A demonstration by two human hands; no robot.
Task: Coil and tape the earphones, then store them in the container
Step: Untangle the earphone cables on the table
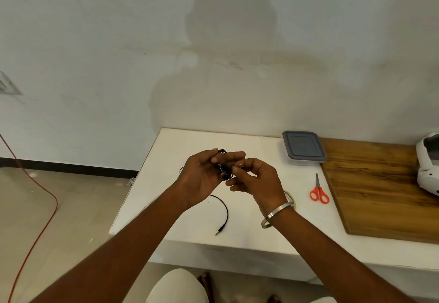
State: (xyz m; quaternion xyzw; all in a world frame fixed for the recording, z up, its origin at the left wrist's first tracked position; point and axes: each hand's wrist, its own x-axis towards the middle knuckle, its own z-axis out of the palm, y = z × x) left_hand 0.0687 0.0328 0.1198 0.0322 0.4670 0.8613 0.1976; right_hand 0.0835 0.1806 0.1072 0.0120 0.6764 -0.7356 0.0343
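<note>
White tabletop (190,141) carries the lidded container (303,147) at its far right, and left of it the left hand (202,179) grips the half-coiled earphones (224,172) while the right hand (257,181) pinches a loop, so each turn should stay snug as the trailing plug (218,231) feeds in.

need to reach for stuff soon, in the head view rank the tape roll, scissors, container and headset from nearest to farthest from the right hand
From the right hand:
1. Tape roll, mostly hidden just behind the wrist.
2. Scissors, to its right on the white table.
3. Container, lid on, right and back by the wall.
4. White headset, far right on the wooden board.
</note>
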